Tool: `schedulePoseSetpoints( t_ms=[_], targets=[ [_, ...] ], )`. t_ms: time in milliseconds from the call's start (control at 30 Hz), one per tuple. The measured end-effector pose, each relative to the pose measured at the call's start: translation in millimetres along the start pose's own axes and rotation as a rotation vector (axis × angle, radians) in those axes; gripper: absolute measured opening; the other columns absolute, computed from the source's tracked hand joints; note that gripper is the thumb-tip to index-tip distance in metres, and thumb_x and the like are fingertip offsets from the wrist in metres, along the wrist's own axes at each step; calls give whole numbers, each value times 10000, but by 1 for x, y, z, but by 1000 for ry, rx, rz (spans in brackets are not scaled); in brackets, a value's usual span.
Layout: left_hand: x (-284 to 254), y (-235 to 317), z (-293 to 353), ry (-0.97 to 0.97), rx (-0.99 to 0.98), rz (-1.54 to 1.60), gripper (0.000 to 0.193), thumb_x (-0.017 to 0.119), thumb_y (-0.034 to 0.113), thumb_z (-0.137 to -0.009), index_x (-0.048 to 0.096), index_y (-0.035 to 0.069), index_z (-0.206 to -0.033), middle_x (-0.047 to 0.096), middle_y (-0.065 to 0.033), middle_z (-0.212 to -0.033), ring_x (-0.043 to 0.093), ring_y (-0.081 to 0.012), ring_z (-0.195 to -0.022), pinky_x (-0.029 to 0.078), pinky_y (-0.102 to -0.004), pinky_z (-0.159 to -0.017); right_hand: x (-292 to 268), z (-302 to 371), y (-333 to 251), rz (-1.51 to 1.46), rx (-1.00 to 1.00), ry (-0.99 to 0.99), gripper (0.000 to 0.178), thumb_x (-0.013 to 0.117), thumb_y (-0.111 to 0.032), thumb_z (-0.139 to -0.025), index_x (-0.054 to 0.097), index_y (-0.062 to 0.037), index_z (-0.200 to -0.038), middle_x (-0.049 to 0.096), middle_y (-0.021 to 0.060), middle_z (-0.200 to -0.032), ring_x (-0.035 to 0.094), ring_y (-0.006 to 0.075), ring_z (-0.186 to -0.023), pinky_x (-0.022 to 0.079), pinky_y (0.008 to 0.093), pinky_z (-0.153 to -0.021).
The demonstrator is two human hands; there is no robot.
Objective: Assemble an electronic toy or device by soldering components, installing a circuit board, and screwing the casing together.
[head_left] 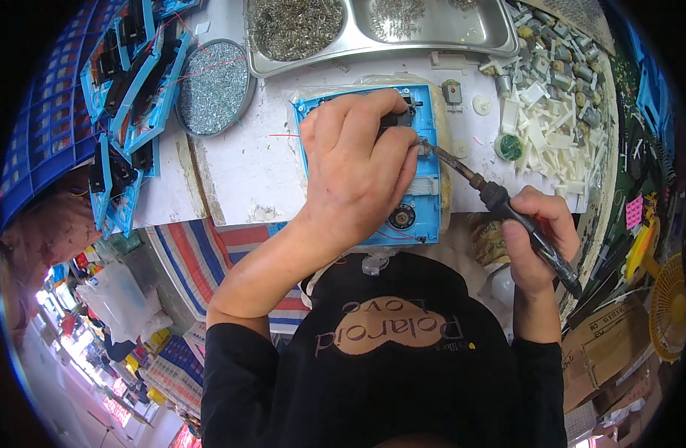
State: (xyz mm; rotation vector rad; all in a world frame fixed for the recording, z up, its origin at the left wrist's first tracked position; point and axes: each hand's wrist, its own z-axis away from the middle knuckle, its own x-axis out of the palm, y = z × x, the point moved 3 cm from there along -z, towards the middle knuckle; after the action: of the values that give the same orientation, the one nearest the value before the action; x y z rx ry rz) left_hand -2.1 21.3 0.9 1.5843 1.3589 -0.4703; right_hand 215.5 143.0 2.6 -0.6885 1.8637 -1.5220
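Observation:
A blue plastic casing [430,216] lies open side up on a padded wrap at the table's front edge, with wires, a small round speaker-like part [401,216] and other parts inside. My left hand [350,168] rests over it, fingers bent and closed at its right side; what they pinch is hidden. In my right hand [543,231] is a soldering iron [496,200], gripped by its black handle and slanting up to the left. Its tip meets or nearly meets a small metal part [422,149] beside my left fingertips. A thin red wire [283,135] sticks out on the casing's left.
A metal tray [358,48] of small metal parts stands at the back. Left are a round dish [180,112] of screws and stacked blue casings [137,82]. Right lie small motors [567,71], white plastic pieces [541,127] and a small green-filled round container [509,147].

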Motion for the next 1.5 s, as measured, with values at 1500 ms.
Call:
schedulePoseSetpoints(
  t_ms=[1500],
  targets=[
    [-10, 6, -5, -95, 20, 18, 250, 825, 97, -655, 729, 153, -879, 630, -51, -1158, 565, -268, -1019, 364, -427, -915, -10, 0, -6, 50, -88, -72, 282, 789, -25, -811, 671, 12, -1065, 607, 63, -753, 512, 124, -612, 365, 252, -555]
  ],
)
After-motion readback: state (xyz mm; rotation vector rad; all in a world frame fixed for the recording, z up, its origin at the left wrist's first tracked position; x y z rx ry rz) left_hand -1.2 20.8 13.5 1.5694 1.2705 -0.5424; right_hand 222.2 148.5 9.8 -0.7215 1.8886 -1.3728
